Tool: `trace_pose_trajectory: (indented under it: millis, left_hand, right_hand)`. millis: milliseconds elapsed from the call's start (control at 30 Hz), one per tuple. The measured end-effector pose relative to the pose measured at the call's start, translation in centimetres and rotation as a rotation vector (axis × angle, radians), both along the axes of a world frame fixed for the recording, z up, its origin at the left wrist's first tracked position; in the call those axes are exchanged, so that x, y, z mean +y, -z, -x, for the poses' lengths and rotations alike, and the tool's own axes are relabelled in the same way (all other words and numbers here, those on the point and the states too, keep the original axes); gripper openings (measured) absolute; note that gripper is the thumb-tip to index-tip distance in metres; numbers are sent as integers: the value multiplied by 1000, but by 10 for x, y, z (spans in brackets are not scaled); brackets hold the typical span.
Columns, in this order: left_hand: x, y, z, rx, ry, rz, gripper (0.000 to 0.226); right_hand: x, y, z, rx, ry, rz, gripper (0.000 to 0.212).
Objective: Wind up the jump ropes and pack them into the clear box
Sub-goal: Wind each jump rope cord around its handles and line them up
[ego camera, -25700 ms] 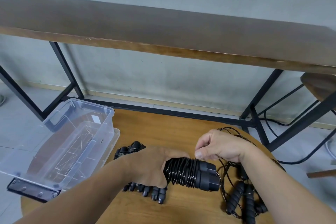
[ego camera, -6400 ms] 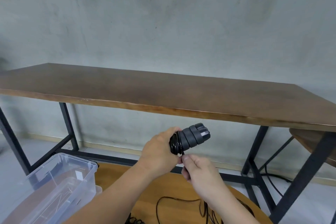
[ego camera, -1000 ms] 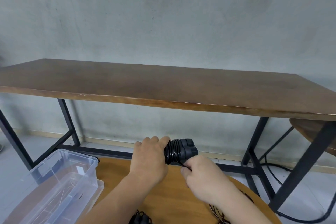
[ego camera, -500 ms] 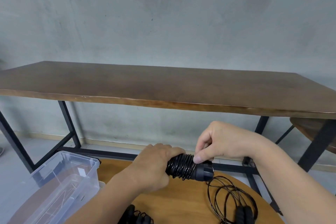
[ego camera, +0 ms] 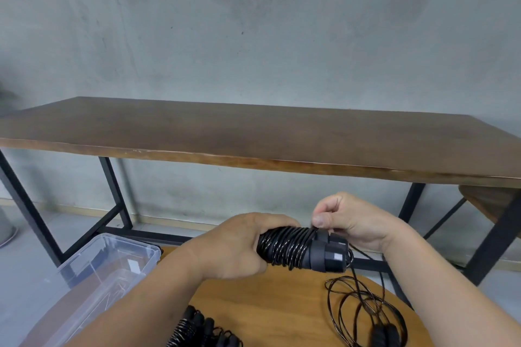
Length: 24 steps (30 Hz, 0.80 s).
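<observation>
My left hand (ego camera: 234, 248) grips the near end of a pair of black jump rope handles (ego camera: 303, 249) held level above the round table, with black cord wound tightly around them. My right hand (ego camera: 352, 220) pinches the cord at the top of the handles, near their caps. The clear box (ego camera: 84, 284) stands open at the lower left with no ropes visible inside. Wound rope bundles (ego camera: 203, 329) lie on the table at the bottom edge. Loose unwound ropes (ego camera: 369, 315) lie tangled at the lower right.
The round wooden table (ego camera: 282, 304) is under my hands. Behind it stands a long dark wooden bench table (ego camera: 253, 135) on black metal legs against a grey concrete wall. A wooden stool (ego camera: 485, 200) shows at the right edge.
Over the last second my right hand has swung from below the handles to above them, laying more cord around the bundle. My left hand keeps its grip on the handles.
</observation>
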State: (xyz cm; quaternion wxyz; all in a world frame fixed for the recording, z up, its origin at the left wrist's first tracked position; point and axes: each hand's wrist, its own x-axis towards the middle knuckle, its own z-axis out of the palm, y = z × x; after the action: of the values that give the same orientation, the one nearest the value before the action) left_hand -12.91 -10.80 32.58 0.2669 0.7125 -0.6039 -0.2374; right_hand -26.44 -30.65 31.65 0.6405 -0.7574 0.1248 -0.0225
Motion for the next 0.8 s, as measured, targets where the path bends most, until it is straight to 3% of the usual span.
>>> trace_pose_trajectory:
  millis: [100,267,500,800]
  left_hand:
    - [-1,0,-3,126,-53,48,72]
    - [-6,4,-7,211,-133,109,74]
    - [-10,12,-12,245,-257,131,73]
    - [-13,21,-11,172,-306,130,69]
  right_hand:
    - [15,11,-5,-101,175,-277,18]
    - [34,28,-16,-228,310,-471,18]
    - [53,41,-21,-328,427,-522,17]
    - [69,41,-14,-299,498,-382,26]
